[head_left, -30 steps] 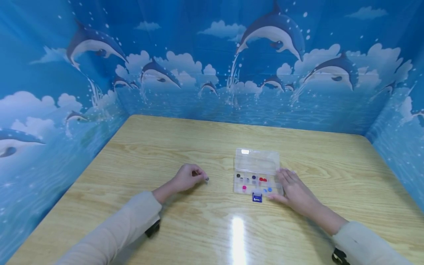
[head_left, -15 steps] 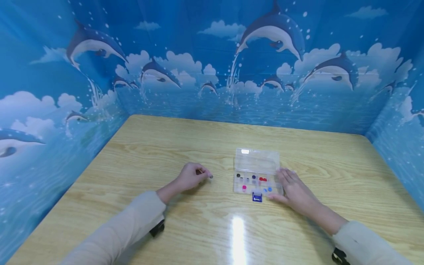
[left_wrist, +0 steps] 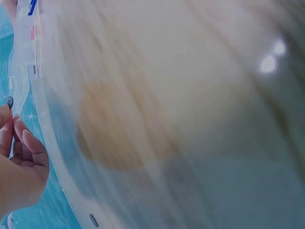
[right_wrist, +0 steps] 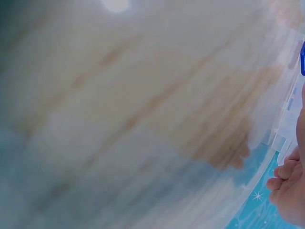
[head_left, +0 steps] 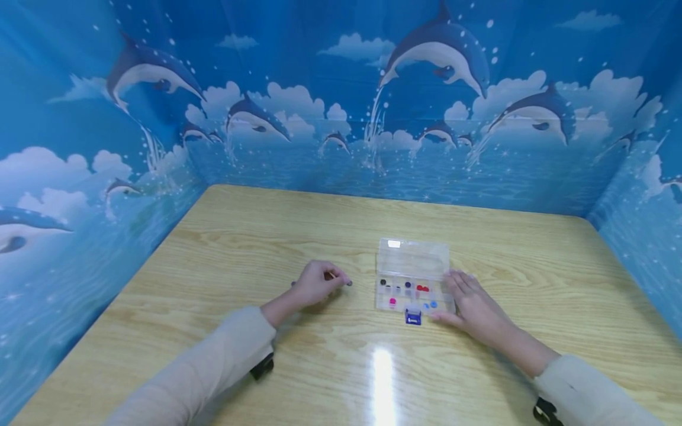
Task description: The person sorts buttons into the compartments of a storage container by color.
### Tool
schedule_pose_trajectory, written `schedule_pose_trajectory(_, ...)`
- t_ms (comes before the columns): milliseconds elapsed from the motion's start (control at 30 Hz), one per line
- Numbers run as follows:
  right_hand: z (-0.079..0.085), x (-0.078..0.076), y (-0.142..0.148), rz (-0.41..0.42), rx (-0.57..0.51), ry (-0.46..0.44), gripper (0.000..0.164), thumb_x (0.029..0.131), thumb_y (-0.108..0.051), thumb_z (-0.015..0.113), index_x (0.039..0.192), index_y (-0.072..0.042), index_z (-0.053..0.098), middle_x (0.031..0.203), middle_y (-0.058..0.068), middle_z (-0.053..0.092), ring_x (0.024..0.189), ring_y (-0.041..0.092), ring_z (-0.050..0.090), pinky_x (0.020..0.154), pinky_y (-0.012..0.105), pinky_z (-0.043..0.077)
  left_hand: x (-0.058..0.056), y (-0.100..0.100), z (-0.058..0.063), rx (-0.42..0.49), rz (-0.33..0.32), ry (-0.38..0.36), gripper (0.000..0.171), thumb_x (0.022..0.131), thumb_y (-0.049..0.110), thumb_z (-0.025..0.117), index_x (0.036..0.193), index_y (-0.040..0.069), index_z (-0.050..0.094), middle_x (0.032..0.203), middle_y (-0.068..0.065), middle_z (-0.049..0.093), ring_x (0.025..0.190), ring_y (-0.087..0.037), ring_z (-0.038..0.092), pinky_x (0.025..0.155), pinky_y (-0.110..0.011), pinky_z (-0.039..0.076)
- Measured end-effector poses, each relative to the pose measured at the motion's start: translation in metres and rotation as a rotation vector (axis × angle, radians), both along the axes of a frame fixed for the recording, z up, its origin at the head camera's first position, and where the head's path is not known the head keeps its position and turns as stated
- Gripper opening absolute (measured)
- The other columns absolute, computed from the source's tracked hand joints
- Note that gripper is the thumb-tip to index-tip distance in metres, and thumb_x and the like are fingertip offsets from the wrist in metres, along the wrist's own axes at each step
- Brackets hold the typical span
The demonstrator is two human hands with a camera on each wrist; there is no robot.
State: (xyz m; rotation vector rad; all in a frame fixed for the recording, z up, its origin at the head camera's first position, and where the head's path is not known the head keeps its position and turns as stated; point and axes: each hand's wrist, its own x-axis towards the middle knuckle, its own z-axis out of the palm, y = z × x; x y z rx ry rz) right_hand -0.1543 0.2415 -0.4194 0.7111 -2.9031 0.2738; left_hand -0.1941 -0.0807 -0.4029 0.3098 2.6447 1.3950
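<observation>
My left hand [head_left: 315, 283] pinches a small dark button [left_wrist: 10, 101] between thumb and fingertip, a little left of the box. A clear plastic compartment box [head_left: 379, 303] lies with its lid raised toward the back. Inside it are a pink button [head_left: 392, 301], red buttons [head_left: 422, 289], blue ones [head_left: 434, 304] and several dark ones [head_left: 383, 282]. The blue latch [head_left: 413, 317] hangs at the box's front. My right hand [head_left: 476, 307] rests along the box's right side with fingers extended, thumb at the front edge, covering part of that end.
Another dark button [left_wrist: 94, 220] lies on the wooden table [head_left: 298, 219], just behind my left wrist in the head view. A blue curtain [head_left: 330, 160] printed with dolphins stands around the table's back and sides.
My left hand has moved right toward the box with the button. The dark button behind my left wrist has come into view. My right hand and the box have stayed in place.
</observation>
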Motion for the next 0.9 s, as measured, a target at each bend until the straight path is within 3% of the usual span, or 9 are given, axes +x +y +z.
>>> schedule_pose_trajectory(500,-0.002,-0.001,0.0,-0.002,-0.024,-0.022,0.09,0.078,-0.052,0.064,0.133,0.014,0.037,0.137,0.033,0.039,0.129,0.047,0.034,0.107,0.056,0.027,0.001,0.017,0.002,0.049,-0.028,-0.033,0.012,0.085,0.016,0.066,0.087,0.005,0.069,0.081,-0.006,0.067,0.06,-0.009,0.051,0.053,-0.019,0.045)
schedule_pose_trajectory(900,-0.002,0.0,0.0,-0.01,-0.007,0.002,0.089,0.079,-0.051,0.064,0.133,0.014,0.036,0.137,0.033,0.039,0.128,0.046,0.036,0.107,0.055,0.028,-0.004,0.048,0.011,0.088,-0.079,-0.019,0.012,0.085,0.017,0.066,0.087,0.006,0.068,0.086,-0.005,0.064,0.068,-0.01,0.051,0.056,-0.018,0.045)
